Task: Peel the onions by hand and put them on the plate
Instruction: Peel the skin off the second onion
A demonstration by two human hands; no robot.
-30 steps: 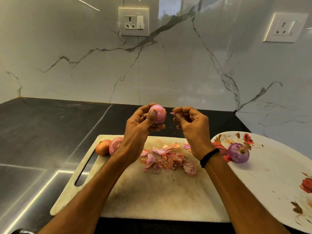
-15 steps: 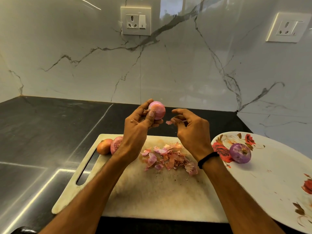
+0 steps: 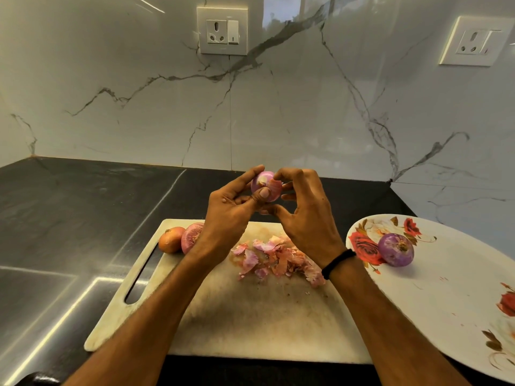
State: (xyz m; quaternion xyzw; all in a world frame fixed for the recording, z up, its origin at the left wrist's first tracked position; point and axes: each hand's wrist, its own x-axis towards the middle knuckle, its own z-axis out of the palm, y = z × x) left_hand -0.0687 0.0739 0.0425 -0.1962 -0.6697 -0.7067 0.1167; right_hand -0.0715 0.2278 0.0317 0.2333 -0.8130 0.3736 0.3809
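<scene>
Two hands up over the cutting board (image 3: 250,316): left hand (image 3: 225,215) grip curled round a partly peeled onion (image 3: 266,185), thumb against its front; right hand (image 3: 303,218) grip pinching loose skin at its top. Peels (image 3: 276,257) heaped on the board below. One peeled onion (image 3: 395,249) on the plate (image 3: 446,288); two unpeeled onions (image 3: 171,239) at the board's far-left corner.

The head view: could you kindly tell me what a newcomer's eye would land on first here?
Two hands close together above the cutting board: the left hand grips a partly peeled onion while the right hand pinches its skin. Below them lies a heap of pink peels on the board, and a peeled purple onion sits on the flowered plate at right.
</scene>
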